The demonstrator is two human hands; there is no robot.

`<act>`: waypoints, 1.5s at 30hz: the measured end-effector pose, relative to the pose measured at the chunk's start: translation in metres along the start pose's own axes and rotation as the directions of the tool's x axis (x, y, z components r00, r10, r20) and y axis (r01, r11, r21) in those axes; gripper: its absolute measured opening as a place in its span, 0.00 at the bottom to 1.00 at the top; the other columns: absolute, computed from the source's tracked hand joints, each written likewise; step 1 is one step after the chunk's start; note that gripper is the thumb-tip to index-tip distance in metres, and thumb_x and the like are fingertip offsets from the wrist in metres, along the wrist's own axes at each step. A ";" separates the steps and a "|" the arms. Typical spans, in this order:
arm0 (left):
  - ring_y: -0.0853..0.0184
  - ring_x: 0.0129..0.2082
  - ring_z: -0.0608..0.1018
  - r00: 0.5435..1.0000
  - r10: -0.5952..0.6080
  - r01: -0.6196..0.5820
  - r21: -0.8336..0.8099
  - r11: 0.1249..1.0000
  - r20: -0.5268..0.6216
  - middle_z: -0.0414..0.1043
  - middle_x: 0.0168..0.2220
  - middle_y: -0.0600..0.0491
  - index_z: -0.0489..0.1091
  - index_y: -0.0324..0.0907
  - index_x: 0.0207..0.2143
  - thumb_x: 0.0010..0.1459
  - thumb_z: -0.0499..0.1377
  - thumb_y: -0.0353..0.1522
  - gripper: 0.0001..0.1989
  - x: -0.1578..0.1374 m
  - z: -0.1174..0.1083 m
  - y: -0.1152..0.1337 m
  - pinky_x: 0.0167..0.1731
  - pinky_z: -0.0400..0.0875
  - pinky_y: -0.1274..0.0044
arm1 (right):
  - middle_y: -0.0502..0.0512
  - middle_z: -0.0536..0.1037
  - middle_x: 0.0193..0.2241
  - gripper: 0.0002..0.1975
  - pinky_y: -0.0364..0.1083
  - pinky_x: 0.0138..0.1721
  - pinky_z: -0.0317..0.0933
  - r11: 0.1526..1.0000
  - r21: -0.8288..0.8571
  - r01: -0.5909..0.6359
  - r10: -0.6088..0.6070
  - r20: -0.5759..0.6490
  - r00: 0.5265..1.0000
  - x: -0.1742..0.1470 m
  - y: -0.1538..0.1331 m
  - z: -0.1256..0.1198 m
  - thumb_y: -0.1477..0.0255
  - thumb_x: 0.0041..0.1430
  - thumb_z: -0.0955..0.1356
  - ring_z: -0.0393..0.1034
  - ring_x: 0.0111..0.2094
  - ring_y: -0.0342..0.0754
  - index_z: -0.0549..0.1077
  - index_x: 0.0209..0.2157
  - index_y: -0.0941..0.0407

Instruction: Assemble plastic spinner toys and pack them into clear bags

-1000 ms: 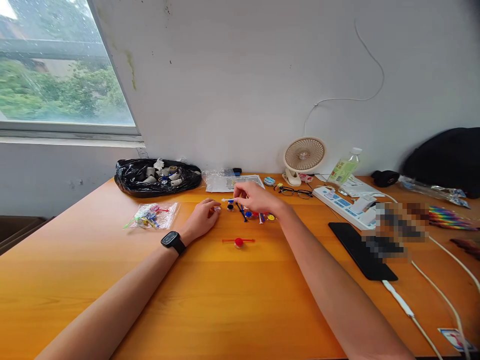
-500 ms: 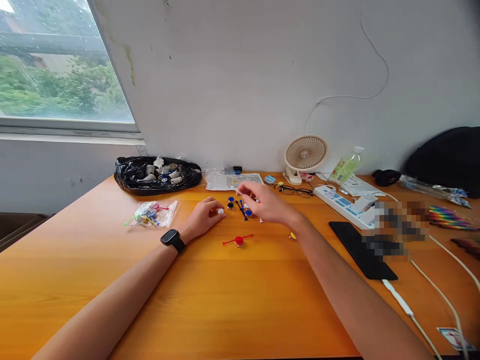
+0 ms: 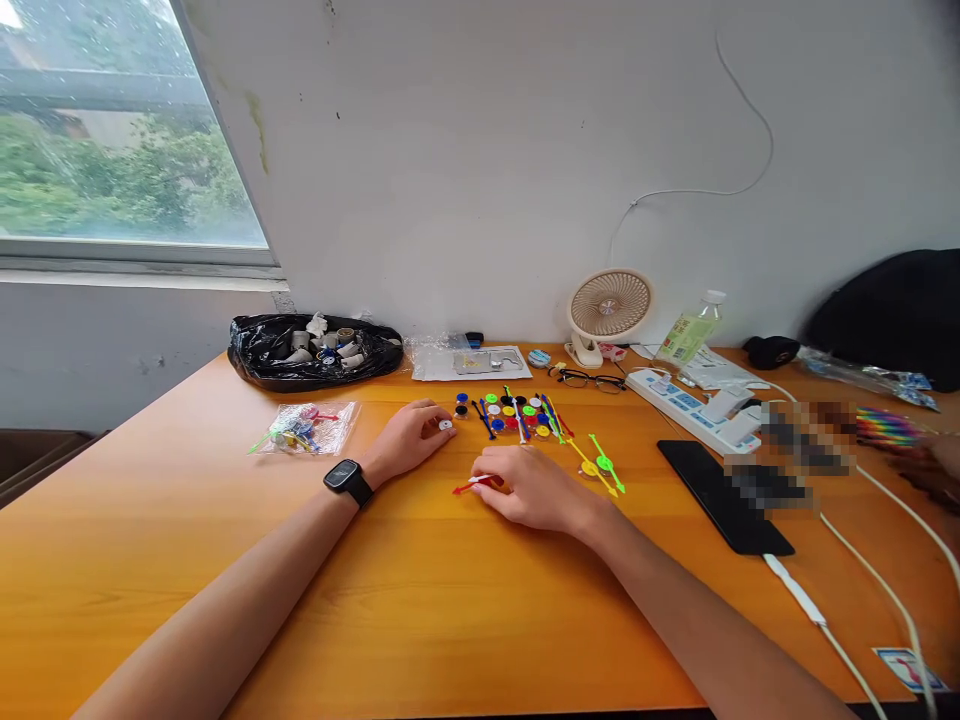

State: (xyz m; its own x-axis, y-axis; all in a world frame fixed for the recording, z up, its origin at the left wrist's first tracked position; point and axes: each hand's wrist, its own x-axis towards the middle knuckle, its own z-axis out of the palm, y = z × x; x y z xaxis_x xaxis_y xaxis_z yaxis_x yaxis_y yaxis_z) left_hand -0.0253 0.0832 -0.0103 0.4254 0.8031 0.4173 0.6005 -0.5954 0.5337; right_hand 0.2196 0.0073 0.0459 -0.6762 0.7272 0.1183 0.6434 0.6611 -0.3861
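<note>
On the wooden bench (image 3: 360, 620), the left hand (image 3: 409, 438) pinches a white disc (image 3: 445, 425) between its fingers, best steadied by the rim, while the right fingers (image 3: 491, 482) lightly pinch a slim white piece (image 3: 481, 479) beside a red arrow (image 3: 461, 490).

On the surface (image 3: 360, 620) before us, a cluster of discs and arrows (image 3: 517, 415) lay beyond our right hand (image 3: 525, 485); our left hand (image 3: 405, 440) was to the cluster's left; further left we had a packet (image 3: 307, 428), with a bag (image 3: 259, 365) behind it; behind the cluster lay a sheet (image 3: 431, 372); right of the sheet stood a fan (image 3: 610, 303), spectacles (image 3: 576, 379) before it; further right, a phone (image 3: 724, 500) lay before a power strip (image 3: 675, 402).
</note>
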 end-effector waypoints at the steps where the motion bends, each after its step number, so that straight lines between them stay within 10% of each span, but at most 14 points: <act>1: 0.63 0.37 0.79 1.000 0.005 -0.005 0.007 1.000 -0.002 0.77 0.41 0.48 0.79 0.43 0.45 0.68 0.61 0.40 0.12 0.000 0.000 0.001 0.37 0.74 0.74 | 0.54 0.80 0.34 0.09 0.44 0.34 0.53 0.999 -0.029 -0.028 0.029 0.018 0.999 -0.001 0.000 -0.003 0.70 0.68 0.67 0.71 0.34 0.47 0.75 0.33 0.55; 14: 0.63 0.37 0.79 0.997 0.051 -0.049 -0.039 0.998 0.058 0.79 0.38 0.50 0.79 0.43 0.43 0.64 0.65 0.39 0.11 -0.002 0.001 0.017 0.39 0.72 0.75 | 0.55 0.79 0.28 0.03 0.44 0.27 0.51 0.784 -0.236 -0.575 0.620 0.236 0.748 -0.033 0.057 -0.064 0.73 0.54 0.74 0.72 0.27 0.48 0.76 0.29 0.56; 20: 0.64 0.39 0.78 0.963 0.147 -0.109 -0.172 0.979 0.226 0.78 0.40 0.50 0.82 0.45 0.43 0.64 0.66 0.42 0.12 -0.005 0.007 0.043 0.39 0.71 0.76 | 0.55 0.79 0.29 0.14 0.45 0.30 0.57 0.908 -0.034 -0.417 0.414 -0.059 0.908 -0.033 0.050 -0.075 0.62 0.68 0.66 0.71 0.29 0.49 0.78 0.36 0.56; 24: 0.65 0.38 0.78 0.944 0.144 -0.064 -0.264 0.962 0.297 0.79 0.40 0.50 0.79 0.44 0.51 0.61 0.69 0.44 0.20 -0.010 0.011 0.052 0.37 0.71 0.76 | 0.59 0.82 0.47 0.19 0.50 0.51 0.65 0.972 0.156 -0.175 0.199 -0.160 0.967 -0.020 0.033 -0.057 0.63 0.74 0.59 0.75 0.48 0.54 0.79 0.49 0.54; 30: 0.65 0.38 0.78 0.938 0.059 0.088 -0.398 0.913 0.343 0.79 0.42 0.50 0.76 0.42 0.55 0.56 0.72 0.44 0.27 -0.010 0.011 0.046 0.38 0.72 0.76 | 0.57 0.72 0.64 0.20 0.55 0.66 0.56 0.937 0.313 -0.153 0.193 -0.101 0.976 -0.024 0.026 -0.014 0.64 0.76 0.58 0.64 0.66 0.55 0.70 0.63 0.50; 36: 0.66 0.38 0.77 0.974 0.013 0.090 -0.438 0.895 0.227 0.77 0.42 0.49 0.73 0.41 0.58 0.59 0.69 0.47 0.29 -0.014 0.014 0.053 0.38 0.72 0.76 | 0.55 0.76 0.41 0.10 0.49 0.43 0.65 0.885 0.442 -0.146 0.258 -0.203 0.945 -0.021 0.023 0.013 0.65 0.74 0.60 0.71 0.40 0.50 0.69 0.45 0.53; 45: 0.67 0.39 0.79 0.996 0.024 -0.046 -0.292 0.955 -0.081 0.78 0.46 0.50 0.72 0.46 0.56 0.65 0.66 0.40 0.19 -0.039 0.011 0.056 0.40 0.74 0.75 | 0.55 0.78 0.40 0.10 0.48 0.41 0.65 0.776 0.629 -0.045 0.255 -0.247 0.935 -0.006 0.029 0.032 0.65 0.69 0.67 0.72 0.40 0.50 0.76 0.45 0.55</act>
State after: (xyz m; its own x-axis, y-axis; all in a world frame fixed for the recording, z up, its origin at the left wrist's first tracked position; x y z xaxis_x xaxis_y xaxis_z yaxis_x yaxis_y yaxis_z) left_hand -0.0010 0.0186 -0.0044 0.3836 0.7843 0.4877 0.3561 -0.6128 0.7055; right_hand 0.2315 0.0162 0.0045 -0.3797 0.8940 0.2379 0.3040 0.3634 -0.8806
